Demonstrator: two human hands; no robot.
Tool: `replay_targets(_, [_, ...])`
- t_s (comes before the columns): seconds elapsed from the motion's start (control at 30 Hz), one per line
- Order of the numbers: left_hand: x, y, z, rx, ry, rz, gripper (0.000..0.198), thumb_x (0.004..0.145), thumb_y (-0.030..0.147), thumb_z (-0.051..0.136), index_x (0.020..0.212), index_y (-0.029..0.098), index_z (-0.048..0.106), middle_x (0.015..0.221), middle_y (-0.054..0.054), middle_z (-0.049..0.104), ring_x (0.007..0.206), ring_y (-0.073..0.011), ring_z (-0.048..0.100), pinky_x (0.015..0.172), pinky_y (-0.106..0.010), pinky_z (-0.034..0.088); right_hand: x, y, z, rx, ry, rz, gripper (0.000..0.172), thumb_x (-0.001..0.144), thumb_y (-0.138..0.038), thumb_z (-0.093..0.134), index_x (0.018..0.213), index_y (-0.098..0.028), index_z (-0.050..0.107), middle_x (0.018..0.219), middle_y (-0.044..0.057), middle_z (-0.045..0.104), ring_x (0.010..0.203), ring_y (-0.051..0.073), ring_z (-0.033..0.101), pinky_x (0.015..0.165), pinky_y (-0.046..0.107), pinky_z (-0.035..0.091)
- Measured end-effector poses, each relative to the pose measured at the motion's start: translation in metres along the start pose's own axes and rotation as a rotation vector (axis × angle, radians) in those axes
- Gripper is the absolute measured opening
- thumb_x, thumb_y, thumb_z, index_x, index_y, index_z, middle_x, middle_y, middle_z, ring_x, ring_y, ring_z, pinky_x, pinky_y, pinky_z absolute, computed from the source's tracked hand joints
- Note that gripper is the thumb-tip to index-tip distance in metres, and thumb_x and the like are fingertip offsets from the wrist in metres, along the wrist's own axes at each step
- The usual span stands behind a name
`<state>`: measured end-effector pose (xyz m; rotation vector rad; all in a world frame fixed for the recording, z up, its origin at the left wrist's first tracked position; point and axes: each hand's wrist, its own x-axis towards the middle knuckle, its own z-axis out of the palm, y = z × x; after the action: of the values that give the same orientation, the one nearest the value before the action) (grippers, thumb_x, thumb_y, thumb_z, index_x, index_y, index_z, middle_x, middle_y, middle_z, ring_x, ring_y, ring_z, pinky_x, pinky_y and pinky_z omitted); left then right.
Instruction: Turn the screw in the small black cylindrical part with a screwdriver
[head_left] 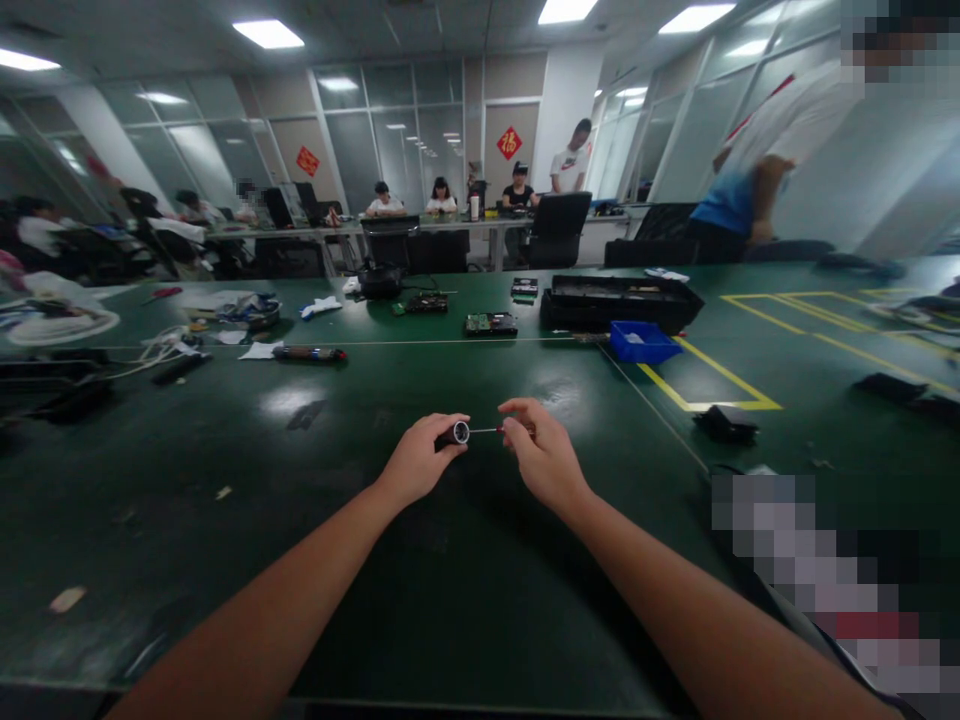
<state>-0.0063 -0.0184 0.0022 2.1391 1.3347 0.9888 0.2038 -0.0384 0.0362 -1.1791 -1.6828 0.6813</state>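
Above the middle of the green table (pixel 360 560), my left hand (pixel 421 455) is closed around a small dark cylinder (pixel 460 433) with a silvery ring at its end. The ring faces me, and its inside looks dark. My right hand (pixel 541 448) pinches the red handle of a thin screwdriver (pixel 487 430). Its metal shaft points left, and the tip meets or nearly meets the side of the ringed end. Fingers cover most of the cylinder's body and much of the handle.
Farther back lie circuit boards (pixel 490 324), a long black housing (pixel 621 302) and a blue bin (pixel 643 342). A dark tube-shaped part (pixel 309 354) rests left, near cables (pixel 161 348). A black block (pixel 726 424) sits at right. Several people work beyond; one person (pixel 780 150) stands at right.
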Motion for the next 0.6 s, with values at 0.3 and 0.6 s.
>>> replay_targets(0.3, [0.0, 0.001, 0.0, -0.012, -0.008, -0.034, 0.042, 0.087, 0.018, 0.069, 0.128, 0.027, 0.064, 0.124, -0.004, 0.065, 0.117, -0.023, 0.058, 0.106, -0.04, 0.043, 0.004, 0.014, 0.008, 0.268, 0.115, 0.097, 0.025, 0.091, -0.046, 0.06, 0.097, -0.021, 0.063, 0.084, 0.004, 0.069, 0.078, 0.02, 0.066, 0.075, 0.034, 0.051])
replay_targets(0.6, [0.003, 0.006, -0.004, 0.109, -0.003, 0.162, 0.04, 0.091, 0.019, 0.065, 0.13, 0.028, 0.062, 0.126, -0.004, 0.065, 0.12, -0.0233, 0.055, 0.107, -0.045, 0.039, 0.015, 0.028, 0.01, 0.812, 0.195, 0.45, 0.025, 0.087, -0.045, 0.066, 0.08, -0.021, 0.065, 0.067, 0.0, 0.059, 0.059, 0.015, 0.058, 0.071, 0.035, 0.058])
